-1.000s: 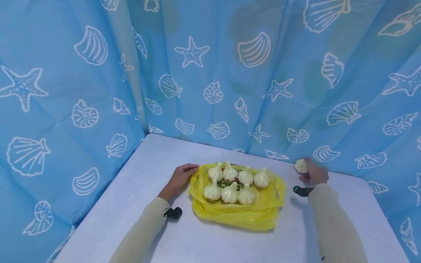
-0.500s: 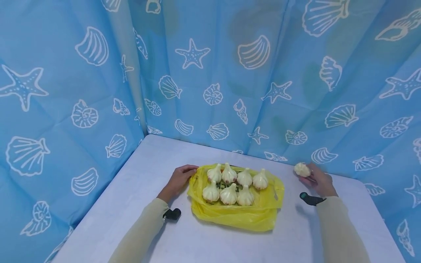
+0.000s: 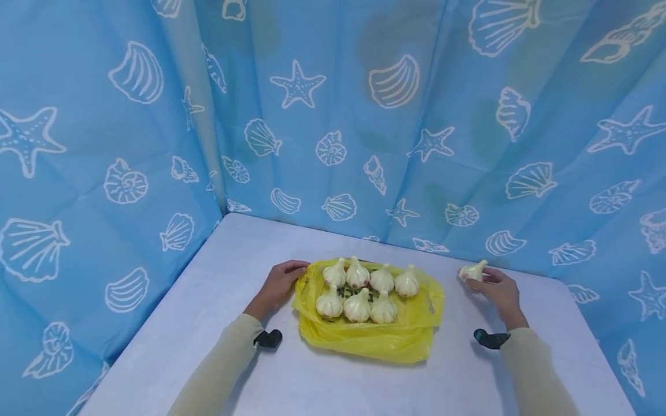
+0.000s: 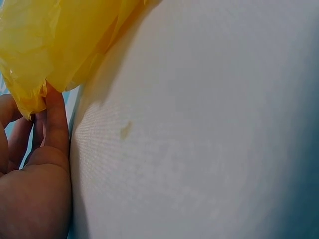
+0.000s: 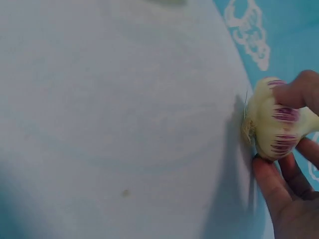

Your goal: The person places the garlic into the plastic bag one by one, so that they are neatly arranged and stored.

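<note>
My right hand (image 3: 500, 292) holds a garlic bulb (image 3: 473, 272) near the back edge of the table, right of the bag. In the right wrist view the bulb (image 5: 279, 122) shows purple streaks and a tuft of roots, with thumb and fingers around its sides. A yellow plastic bag (image 3: 364, 344) lies on the table with several garlic bulbs (image 3: 356, 306) in two rows on top. At its left end my left hand (image 3: 277, 287) pinches the edge. The left wrist view has the bag's gathered corner (image 4: 35, 99) between thumb and fingers.
A white-covered table (image 3: 260, 381) carries everything. Blue curtains (image 3: 333, 115) with white shell and starfish prints stand close along its back and left edges. Each wrist wears a black camera mount, the left one (image 3: 269, 338) close to the bag.
The bulb in my right hand has been turned over, so its stem now points up and right. My left hand keeps its place at the bag. The bulbs on the bag stay put.
</note>
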Demonstrator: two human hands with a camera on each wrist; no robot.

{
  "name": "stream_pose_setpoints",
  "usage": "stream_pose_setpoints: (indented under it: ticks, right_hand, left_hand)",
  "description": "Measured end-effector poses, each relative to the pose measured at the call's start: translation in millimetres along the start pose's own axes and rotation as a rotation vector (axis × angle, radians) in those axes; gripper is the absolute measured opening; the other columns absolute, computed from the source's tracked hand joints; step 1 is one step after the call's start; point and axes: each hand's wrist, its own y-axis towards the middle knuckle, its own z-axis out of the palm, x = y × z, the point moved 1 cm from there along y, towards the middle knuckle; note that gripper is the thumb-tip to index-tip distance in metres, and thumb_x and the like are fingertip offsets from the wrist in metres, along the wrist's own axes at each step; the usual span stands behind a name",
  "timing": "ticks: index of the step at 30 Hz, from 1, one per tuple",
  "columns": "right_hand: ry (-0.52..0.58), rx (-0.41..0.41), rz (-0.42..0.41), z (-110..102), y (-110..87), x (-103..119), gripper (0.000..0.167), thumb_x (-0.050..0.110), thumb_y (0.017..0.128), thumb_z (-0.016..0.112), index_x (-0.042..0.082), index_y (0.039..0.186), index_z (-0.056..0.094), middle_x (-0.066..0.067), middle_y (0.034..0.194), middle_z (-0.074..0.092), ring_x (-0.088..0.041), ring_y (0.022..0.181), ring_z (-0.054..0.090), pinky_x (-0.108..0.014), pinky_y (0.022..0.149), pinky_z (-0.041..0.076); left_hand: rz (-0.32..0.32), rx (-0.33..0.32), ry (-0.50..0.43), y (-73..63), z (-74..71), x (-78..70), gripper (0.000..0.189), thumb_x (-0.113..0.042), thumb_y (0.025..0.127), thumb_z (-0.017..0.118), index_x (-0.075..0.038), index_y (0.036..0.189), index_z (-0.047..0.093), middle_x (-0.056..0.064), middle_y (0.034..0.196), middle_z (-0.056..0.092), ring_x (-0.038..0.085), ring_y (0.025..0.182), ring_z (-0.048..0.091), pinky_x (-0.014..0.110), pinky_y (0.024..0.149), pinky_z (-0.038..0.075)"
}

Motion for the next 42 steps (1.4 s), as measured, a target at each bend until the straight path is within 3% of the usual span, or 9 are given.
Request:
stream_pose_setpoints:
  ticks: [3,12,16,22,29,35,42]
  right_hand:
    - [-0.025,0.028,-0.029,3.2,-2.3,-1.8,0.091,0.052,0.083,0.071,0.0,0.149,0.033,-0.025,0.139,0.042,-0.04,0.121,0.04,-0.053,0.099,0.041]
    - [-0.135,-0.005,-0.082,7.6,-3.9,0.7,0.107,0.061,0.076,0.073,-0.002,0.148,0.025,-0.029,0.145,0.032,-0.045,0.126,0.036,-0.061,0.1,0.04]
    - [-0.139,-0.004,-0.132,9.0,-5.9,2.4,0.105,0.059,0.078,0.073,0.002,0.15,0.023,-0.027,0.15,0.029,-0.047,0.132,0.031,-0.065,0.102,0.035]
    - [-0.13,0.036,-0.152,9.8,-4.9,3.4,0.095,0.054,0.084,0.07,0.009,0.153,0.024,-0.022,0.154,0.029,-0.046,0.134,0.034,-0.063,0.101,0.037]
    - [-0.138,0.031,-0.203,9.8,-7.0,4.4,0.083,0.045,0.085,0.072,0.007,0.149,0.035,-0.024,0.151,0.033,-0.046,0.132,0.038,-0.059,0.101,0.04]
    - [-0.225,0.005,-0.264,10.2,-6.4,2.4,0.088,0.05,0.079,0.077,0.002,0.144,0.041,-0.024,0.148,0.037,-0.046,0.131,0.037,-0.059,0.099,0.041]
    - [-0.301,0.023,-0.329,11.1,-0.7,7.5,0.091,0.047,0.079,0.079,0.004,0.146,0.035,-0.025,0.147,0.035,-0.047,0.128,0.037,-0.061,0.097,0.042]
  left_hand:
    - [0.0,-0.004,-0.005,-1.5,-0.3,-0.6,0.023,-0.025,0.099,0.058,-0.016,0.117,0.069,0.001,0.122,0.064,0.019,0.11,0.058,0.035,0.098,0.048]
    - [-0.006,-0.006,-0.006,-0.2,-0.6,1.1,0.022,-0.025,0.098,0.059,-0.018,0.116,0.07,-0.001,0.121,0.064,0.019,0.11,0.057,0.035,0.1,0.047]
    - [-0.003,-0.005,-0.008,-0.1,-0.2,1.8,0.022,-0.025,0.098,0.059,-0.017,0.116,0.07,0.0,0.121,0.064,0.019,0.11,0.058,0.035,0.099,0.048]
    - [0.008,-0.001,-0.005,-1.6,-0.8,0.8,0.022,-0.024,0.098,0.059,-0.017,0.116,0.07,0.0,0.12,0.064,0.019,0.11,0.058,0.035,0.099,0.048]
    - [0.006,-0.004,-0.008,-1.8,-0.7,-2.2,0.022,-0.024,0.099,0.058,-0.016,0.116,0.069,0.001,0.12,0.064,0.019,0.11,0.058,0.035,0.099,0.048]
    - [-0.009,-0.008,-0.001,-0.4,0.0,-0.4,0.022,-0.024,0.099,0.059,-0.017,0.117,0.069,0.0,0.12,0.064,0.018,0.109,0.058,0.034,0.098,0.048]
    - [-0.003,-0.011,0.011,0.1,-0.5,0.9,0.023,-0.025,0.099,0.058,-0.017,0.118,0.069,0.0,0.121,0.064,0.018,0.111,0.058,0.035,0.1,0.047]
